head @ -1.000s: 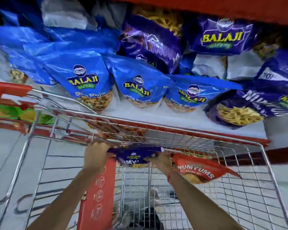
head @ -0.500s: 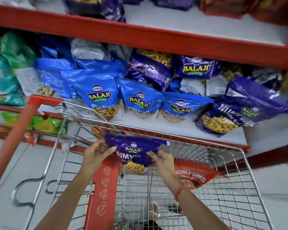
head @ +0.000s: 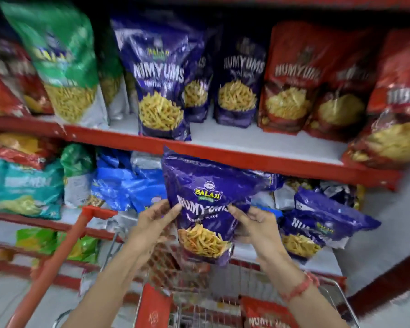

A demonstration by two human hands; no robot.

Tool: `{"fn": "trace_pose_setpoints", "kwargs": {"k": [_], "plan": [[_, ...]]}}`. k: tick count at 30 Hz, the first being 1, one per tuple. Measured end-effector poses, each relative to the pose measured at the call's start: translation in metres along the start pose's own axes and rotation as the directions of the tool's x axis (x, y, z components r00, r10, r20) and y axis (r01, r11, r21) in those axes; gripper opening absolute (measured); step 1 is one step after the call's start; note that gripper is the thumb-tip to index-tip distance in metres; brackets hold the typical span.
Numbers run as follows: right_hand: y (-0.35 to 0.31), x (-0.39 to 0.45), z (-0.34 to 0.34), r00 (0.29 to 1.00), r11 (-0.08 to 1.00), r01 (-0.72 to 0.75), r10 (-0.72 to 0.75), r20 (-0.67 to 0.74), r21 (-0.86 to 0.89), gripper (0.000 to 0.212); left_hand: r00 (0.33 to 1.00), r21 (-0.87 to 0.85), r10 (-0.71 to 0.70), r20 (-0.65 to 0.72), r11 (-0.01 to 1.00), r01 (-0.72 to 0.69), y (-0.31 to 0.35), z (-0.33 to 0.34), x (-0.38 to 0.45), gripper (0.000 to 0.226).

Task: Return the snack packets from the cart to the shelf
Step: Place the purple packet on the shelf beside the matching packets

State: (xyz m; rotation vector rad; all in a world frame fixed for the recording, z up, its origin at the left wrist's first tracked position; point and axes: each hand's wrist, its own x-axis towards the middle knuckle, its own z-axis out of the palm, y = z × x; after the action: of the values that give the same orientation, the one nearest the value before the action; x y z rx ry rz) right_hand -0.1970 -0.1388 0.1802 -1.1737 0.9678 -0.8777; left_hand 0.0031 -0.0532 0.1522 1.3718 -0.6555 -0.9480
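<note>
Red shelves [head: 234, 153] stocked with snack bags fill the aisle in front of me, purple bags [head: 161, 91] standing upright on the upper shelf. I hold a purple snack packet [head: 206, 204] upright in front of the shelf edge, above the cart [head: 336, 290]. My left hand [head: 152, 223] grips its left edge and my right hand [head: 253, 226] pinches its right side, both arms reaching up and forward. A red packet [head: 265, 316] lies in the cart below.

Bright, even light, perhaps from overhead; glare on packets [head: 213, 190]; motion blur and wide-angle bending at edges.
</note>
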Motion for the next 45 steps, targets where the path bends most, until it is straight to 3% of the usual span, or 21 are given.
{"fn": "trace_pose_setpoints", "kwargs": {"k": [5, 8, 13, 20, 25, 27, 29, 33, 36, 38, 42, 45], "plan": [[-0.086, 0.014, -0.002, 0.988, 0.988, 0.150, -0.151, 0.026, 0.048, 0.011, 0.991, -0.086, 0.126, 0.045, 0.989, -0.122, 0.089, 0.031, 0.015, 0.011], [-0.131, 0.027, -0.004, 0.975, 0.974, 0.218, -0.220, 0.034, 0.056, 0.012, 0.980, -0.060, 0.198, 0.028, 0.979, -0.196, 0.141, 0.048, 0.029, 0.032], [-0.183, 0.056, -0.007, 0.957, 0.956, 0.291, -0.291, -0.006, 0.037, 0.009, 0.964, -0.040, 0.264, 0.016, 0.964, -0.263, 0.198, 0.083, 0.052, 0.045], [-0.220, 0.115, -0.014, 0.957, 0.957, 0.289, -0.289, 0.017, -0.004, 0.006, 0.963, -0.003, 0.262, 0.069, 0.965, -0.263, 0.233, 0.111, 0.096, 0.017], [-0.220, 0.161, -0.008, 0.958, 0.958, 0.285, -0.284, -0.030, 0.017, 0.005, 0.967, -0.084, 0.255, 0.003, 0.964, -0.253, 0.225, 0.126, 0.141, 0.006], [-0.215, 0.177, -0.005, 0.961, 0.962, 0.274, -0.273, -0.050, 0.014, 0.017, 0.970, -0.106, 0.242, -0.031, 0.964, -0.244, 0.218, 0.128, 0.158, 0.006], [-0.211, 0.193, -0.003, 0.964, 0.968, 0.252, -0.251, -0.083, 0.002, 0.027, 0.969, -0.108, 0.241, -0.051, 0.963, -0.245, 0.214, 0.132, 0.170, 0.023], [-0.205, 0.215, 0.000, 0.961, 0.973, 0.224, -0.229, -0.155, -0.047, 0.025, 0.959, -0.070, 0.260, -0.114, 0.961, -0.269, 0.209, 0.138, 0.189, 0.038], [-0.199, 0.222, 0.003, 0.936, 0.954, 0.269, -0.291, -0.197, -0.128, 0.026, 0.949, -0.023, 0.287, -0.126, 0.956, -0.292, 0.204, 0.140, 0.198, 0.040], [-0.192, 0.219, 0.006, 0.916, 0.937, 0.313, -0.342, -0.212, -0.157, 0.041, 0.955, -0.011, 0.278, -0.099, 0.960, -0.281, 0.195, 0.138, 0.196, 0.044], [-0.167, 0.196, 0.003, 0.918, 0.948, 0.296, -0.251, -0.306, 0.112, 0.088, 0.960, 0.027, 0.230, -0.160, 0.973, -0.229, 0.163, 0.126, 0.185, 0.062], [-0.147, 0.189, -0.001, 0.949, 0.940, 0.239, -0.174, -0.262, 0.244, 0.098, 0.973, -0.050, 0.199, -0.113, 0.977, -0.206, 0.146, 0.119, 0.177, 0.068]]}}
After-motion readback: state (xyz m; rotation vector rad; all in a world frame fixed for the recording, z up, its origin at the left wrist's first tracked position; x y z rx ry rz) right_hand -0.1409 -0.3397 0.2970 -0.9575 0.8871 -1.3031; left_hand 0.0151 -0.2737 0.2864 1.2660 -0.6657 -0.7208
